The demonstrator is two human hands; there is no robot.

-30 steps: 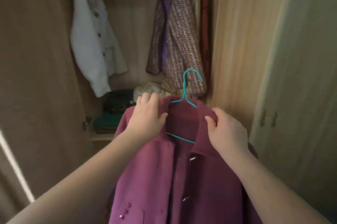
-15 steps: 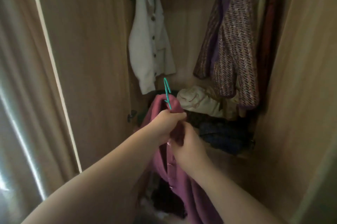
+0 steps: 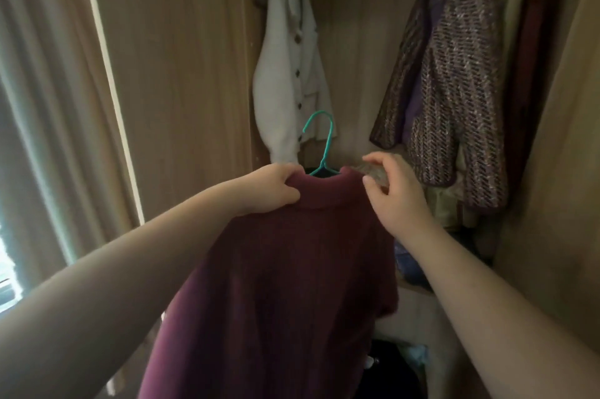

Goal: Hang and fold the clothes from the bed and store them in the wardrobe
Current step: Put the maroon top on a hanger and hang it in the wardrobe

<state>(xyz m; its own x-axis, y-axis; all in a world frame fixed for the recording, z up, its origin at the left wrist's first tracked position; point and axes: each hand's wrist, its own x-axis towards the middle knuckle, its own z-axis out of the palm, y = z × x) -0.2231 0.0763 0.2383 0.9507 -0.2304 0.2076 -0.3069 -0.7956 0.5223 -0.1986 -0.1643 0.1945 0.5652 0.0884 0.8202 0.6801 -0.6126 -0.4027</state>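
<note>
Wooden wardrobe (image 3: 194, 74) panels fill the head view, the interior open ahead and a pale curtain (image 3: 42, 106) with daylight behind it at the left edge. Inside, a white buttoned jacket (image 3: 289, 74) hangs at the back left, and a purple patterned jacket (image 3: 454, 80) hangs at the right with other dark garments behind it. Below those, a heap of folded and crumpled clothes (image 3: 454, 204) lies on a shelf, mostly in shadow.

In front of the opening, a maroon coat (image 3: 292, 285) hangs on a teal hanger (image 3: 324, 145), its back toward the camera and its collar up; the hook stands free in the air, upright, not on any rail. The left hand (image 3: 272, 191) grips the coat's left shoulder, fingers curled round the cloth beside the collar. The right hand (image 3: 396, 191) is at the right shoulder, thumb and forefinger curled and pinching the fabric at the collar's edge.
</note>
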